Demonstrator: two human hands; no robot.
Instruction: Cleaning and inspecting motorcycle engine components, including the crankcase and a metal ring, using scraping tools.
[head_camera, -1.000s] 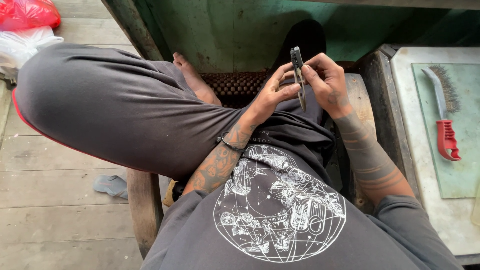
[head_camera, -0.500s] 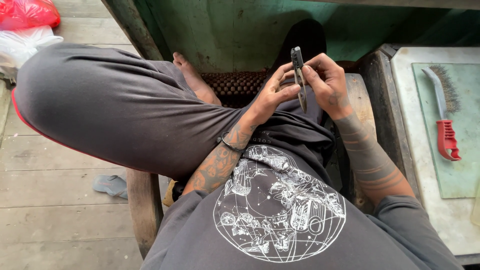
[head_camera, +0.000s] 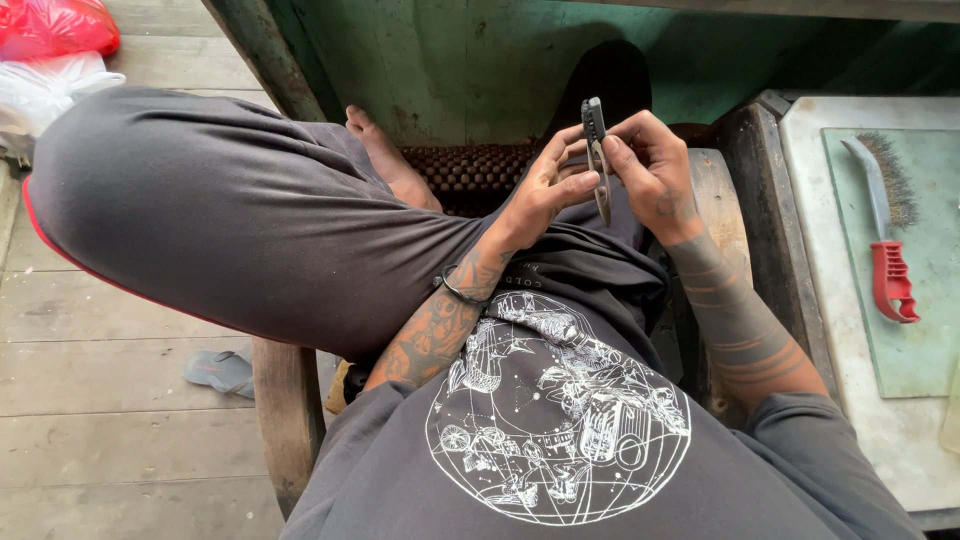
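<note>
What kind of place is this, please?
Probably a simple home workshop or a porch work corner. It has a wooden plank floor, a green painted wall, and a wire brush with a red handle on a worn side table.

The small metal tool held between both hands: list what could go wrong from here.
1. The small metal tool is pinched only by fingertips of the left hand and right hand; it might slip.
2. It sits above the lap, so a drop could land between the legs or on the plank floor.

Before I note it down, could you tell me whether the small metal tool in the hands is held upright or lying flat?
Upright: the small metal tool stands on end, pinched between the left hand and right hand.
</note>
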